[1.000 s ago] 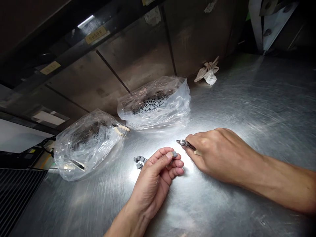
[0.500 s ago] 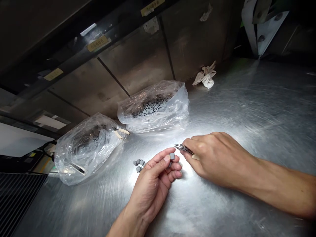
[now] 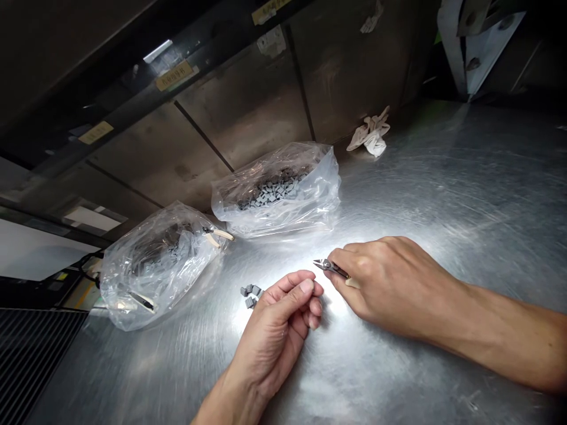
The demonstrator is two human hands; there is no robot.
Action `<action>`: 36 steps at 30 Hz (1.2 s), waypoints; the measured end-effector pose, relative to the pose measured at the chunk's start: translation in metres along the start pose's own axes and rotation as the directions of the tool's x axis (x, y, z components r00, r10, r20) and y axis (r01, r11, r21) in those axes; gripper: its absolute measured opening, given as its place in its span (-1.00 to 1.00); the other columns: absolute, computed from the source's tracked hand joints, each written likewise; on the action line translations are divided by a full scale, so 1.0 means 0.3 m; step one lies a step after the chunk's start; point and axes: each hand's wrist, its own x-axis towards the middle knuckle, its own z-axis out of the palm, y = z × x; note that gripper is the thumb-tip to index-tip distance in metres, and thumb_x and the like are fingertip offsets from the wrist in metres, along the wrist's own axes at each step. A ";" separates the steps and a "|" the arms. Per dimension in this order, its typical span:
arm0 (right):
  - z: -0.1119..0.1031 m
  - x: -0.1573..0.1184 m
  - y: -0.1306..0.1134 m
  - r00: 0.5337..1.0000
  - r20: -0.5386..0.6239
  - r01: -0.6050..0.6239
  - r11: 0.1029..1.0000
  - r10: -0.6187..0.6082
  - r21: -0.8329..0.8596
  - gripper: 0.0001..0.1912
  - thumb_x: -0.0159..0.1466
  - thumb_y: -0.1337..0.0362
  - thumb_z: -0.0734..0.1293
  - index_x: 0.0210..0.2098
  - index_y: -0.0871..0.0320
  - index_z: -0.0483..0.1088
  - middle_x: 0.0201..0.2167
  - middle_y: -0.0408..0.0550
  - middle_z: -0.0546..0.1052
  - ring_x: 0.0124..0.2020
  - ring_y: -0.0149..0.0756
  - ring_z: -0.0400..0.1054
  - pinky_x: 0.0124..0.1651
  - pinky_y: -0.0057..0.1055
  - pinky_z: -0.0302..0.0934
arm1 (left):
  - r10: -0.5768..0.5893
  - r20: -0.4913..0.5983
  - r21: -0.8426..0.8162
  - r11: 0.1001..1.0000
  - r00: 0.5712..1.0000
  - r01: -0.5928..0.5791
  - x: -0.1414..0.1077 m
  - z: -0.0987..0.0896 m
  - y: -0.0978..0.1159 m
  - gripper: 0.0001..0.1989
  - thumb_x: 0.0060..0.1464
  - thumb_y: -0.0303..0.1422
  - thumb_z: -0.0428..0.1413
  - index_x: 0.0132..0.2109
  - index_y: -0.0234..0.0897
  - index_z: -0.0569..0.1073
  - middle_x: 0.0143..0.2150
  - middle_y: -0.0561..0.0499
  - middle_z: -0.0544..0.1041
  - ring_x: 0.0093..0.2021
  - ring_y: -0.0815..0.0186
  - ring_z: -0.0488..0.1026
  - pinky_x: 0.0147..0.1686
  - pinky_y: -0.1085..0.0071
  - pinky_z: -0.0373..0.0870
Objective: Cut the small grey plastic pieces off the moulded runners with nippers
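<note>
My left hand (image 3: 274,324) is curled near the middle of the steel table, with the thumb pressed against the fingers. The small grey piece it held earlier is hidden there. Just beyond its fingers lies a little heap of grey pieces (image 3: 250,295), close but apparently not touching. My right hand (image 3: 383,286) is shut on small cutting pliers (image 3: 330,268), whose metal jaws point towards the left hand and whose cream handle shows below the palm. The hands are slightly apart.
Two clear plastic bags hold grey pieces: one (image 3: 310,200) at the back, one (image 3: 155,277) at the left, with cream-handled pliers (image 3: 213,235) against it. A crumpled white cloth (image 3: 370,136) lies by the steel back wall (image 3: 252,118).
The grey piece between my left thumb and fingers no longer shows, as the thumb has closed over it. My left hand has curled tighter; my right hand and the pliers have barely moved.
</note>
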 end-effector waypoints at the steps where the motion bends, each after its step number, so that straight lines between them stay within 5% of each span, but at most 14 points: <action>1: -0.001 0.000 0.000 1.000 0.001 -0.001 1.000 0.001 0.002 -0.80 0.32 0.25 0.22 -0.41 0.09 0.39 -0.45 -0.11 0.58 -0.48 -0.20 0.41 -0.40 -0.27 -0.16 | -0.003 0.000 0.005 1.000 1.000 0.003 0.000 -0.001 0.000 -0.91 0.12 -0.50 0.22 -0.19 -0.42 0.56 -0.31 -0.05 0.54 -0.46 0.50 0.40 -0.47 0.61 0.37; 7: -0.002 0.004 -0.002 1.000 0.006 0.006 1.000 -0.006 0.013 -0.80 0.33 0.24 0.21 -0.39 0.09 0.40 -0.44 -0.10 0.58 -0.47 -0.21 0.40 -0.41 -0.27 -0.18 | 0.008 -0.029 0.015 1.000 1.000 -0.007 0.000 0.003 0.007 -0.86 0.15 -0.44 0.21 -0.14 -0.40 0.56 -0.26 -0.08 0.56 -0.48 0.51 0.41 -0.46 0.60 0.38; 17: 0.006 -0.006 -0.003 1.000 0.005 0.007 1.000 -0.007 0.022 -0.78 0.34 0.22 0.21 -0.39 0.07 0.40 -0.45 -0.13 0.56 -0.46 -0.20 0.40 -0.40 -0.26 -0.16 | -0.014 0.030 -0.041 0.999 0.999 0.016 -0.008 0.001 0.002 -0.89 0.23 -0.36 0.14 -0.17 -0.33 0.47 -0.52 0.13 0.31 -0.59 0.53 0.18 -0.60 0.59 0.12; 36: -0.012 -0.009 -0.017 0.991 0.031 0.126 0.982 -0.131 0.142 -0.86 0.26 0.34 0.24 -0.39 0.11 0.40 -0.44 -0.10 0.53 -0.44 -0.24 0.38 -0.36 -0.29 -0.07 | 0.055 0.058 0.015 0.998 0.997 -0.056 -0.016 0.023 0.006 -0.83 0.25 -0.38 0.09 -0.07 -0.36 0.51 -0.41 -0.01 0.46 -0.44 0.45 0.35 -0.40 0.54 0.31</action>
